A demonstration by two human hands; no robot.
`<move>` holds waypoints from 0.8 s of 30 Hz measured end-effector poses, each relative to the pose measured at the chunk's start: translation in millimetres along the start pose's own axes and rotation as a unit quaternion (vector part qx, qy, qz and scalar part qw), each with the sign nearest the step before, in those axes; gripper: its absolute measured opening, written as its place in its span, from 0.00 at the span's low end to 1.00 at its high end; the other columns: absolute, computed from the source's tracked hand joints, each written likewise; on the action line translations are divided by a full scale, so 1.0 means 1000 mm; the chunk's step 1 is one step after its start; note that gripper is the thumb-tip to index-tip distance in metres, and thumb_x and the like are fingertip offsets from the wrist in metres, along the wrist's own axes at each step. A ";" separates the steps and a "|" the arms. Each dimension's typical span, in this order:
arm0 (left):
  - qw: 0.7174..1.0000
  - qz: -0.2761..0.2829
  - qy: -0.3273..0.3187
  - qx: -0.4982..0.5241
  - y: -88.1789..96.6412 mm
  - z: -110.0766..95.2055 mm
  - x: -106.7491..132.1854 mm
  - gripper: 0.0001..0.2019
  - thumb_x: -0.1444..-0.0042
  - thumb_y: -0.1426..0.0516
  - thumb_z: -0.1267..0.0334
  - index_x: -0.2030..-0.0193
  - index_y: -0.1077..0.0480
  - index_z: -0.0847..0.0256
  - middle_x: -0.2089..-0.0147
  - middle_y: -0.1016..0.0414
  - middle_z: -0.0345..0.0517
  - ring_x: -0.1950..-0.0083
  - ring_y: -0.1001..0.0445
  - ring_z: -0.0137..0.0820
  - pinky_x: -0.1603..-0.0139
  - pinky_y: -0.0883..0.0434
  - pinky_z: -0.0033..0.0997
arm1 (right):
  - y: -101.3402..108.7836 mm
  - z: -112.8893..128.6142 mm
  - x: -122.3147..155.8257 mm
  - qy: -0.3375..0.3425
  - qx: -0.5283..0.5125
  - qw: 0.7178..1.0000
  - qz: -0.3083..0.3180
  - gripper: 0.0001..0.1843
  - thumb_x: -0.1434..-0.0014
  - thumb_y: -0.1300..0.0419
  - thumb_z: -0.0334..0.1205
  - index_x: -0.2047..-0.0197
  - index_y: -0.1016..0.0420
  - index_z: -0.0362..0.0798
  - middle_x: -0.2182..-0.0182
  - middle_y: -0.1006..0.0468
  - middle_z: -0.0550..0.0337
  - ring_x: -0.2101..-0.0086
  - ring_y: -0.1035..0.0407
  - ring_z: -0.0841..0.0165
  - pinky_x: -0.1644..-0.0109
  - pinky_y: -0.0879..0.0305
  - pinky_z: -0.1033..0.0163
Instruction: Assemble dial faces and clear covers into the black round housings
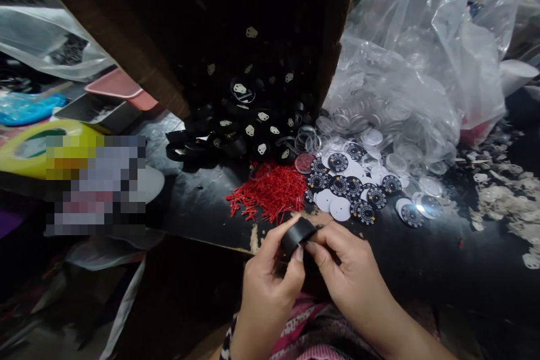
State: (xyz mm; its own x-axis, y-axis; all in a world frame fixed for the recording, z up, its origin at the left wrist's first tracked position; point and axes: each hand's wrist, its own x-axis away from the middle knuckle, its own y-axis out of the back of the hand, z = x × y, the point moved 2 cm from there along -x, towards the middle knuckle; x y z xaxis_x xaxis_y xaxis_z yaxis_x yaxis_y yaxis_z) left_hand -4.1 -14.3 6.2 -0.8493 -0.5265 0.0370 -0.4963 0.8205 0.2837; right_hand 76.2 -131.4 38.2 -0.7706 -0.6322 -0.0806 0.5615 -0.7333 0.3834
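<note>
Both my hands hold one small black round casing just above the near edge of the dark table. My left hand grips its left side with thumb and fingers closed. My right hand pinches its right side. Just beyond lies a heap of thin red pins. Printed round dial discs, black and white, are scattered to the right of the pins. Several more black casings spill from a tipped cardboard box.
A clear plastic bag full of transparent round lenses sits at the back right. Pale scrap pieces litter the far right. A pink tray and a yellow-green object lie at the left. A blurred patch covers part of the left.
</note>
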 end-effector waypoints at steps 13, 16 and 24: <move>0.947 0.097 0.192 0.239 -0.009 0.006 -0.013 0.21 0.44 0.39 0.57 0.42 0.29 0.48 0.39 0.26 0.41 0.35 0.32 0.41 0.34 0.36 0.43 | 0.019 -0.006 -0.012 0.117 0.248 0.961 0.026 0.06 0.37 0.45 0.32 0.58 0.27 0.47 0.65 0.23 0.56 0.63 0.31 0.63 0.56 0.41 0.56; 0.963 0.075 0.193 0.175 -0.008 0.008 -0.011 0.20 0.45 0.39 0.53 0.45 0.26 0.46 0.38 0.27 0.39 0.33 0.36 0.42 0.31 0.42 0.45 | 0.016 -0.007 -0.015 0.143 0.312 0.938 0.042 0.08 0.37 0.47 0.32 0.63 0.27 0.46 0.68 0.24 0.55 0.65 0.32 0.63 0.56 0.42 0.55; 0.964 0.042 0.199 0.174 -0.023 0.015 -0.005 0.18 0.45 0.40 0.49 0.47 0.25 0.42 0.38 0.27 0.36 0.33 0.36 0.44 0.31 0.43 0.46 | 0.031 -0.005 -0.012 -0.006 0.180 0.983 0.039 0.05 0.42 0.41 0.30 0.67 0.28 0.49 0.74 0.26 0.66 0.73 0.34 0.72 0.65 0.39 0.66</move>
State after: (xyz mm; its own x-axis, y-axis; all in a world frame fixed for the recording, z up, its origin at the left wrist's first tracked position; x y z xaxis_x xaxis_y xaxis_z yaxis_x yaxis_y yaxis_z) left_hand 8.9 -27.7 -14.6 -0.7869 -0.4428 0.4297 -0.5185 0.8521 -0.0715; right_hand 104.2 -147.4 46.1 -0.7335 -0.6791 -0.0280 0.4777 -0.5444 0.6895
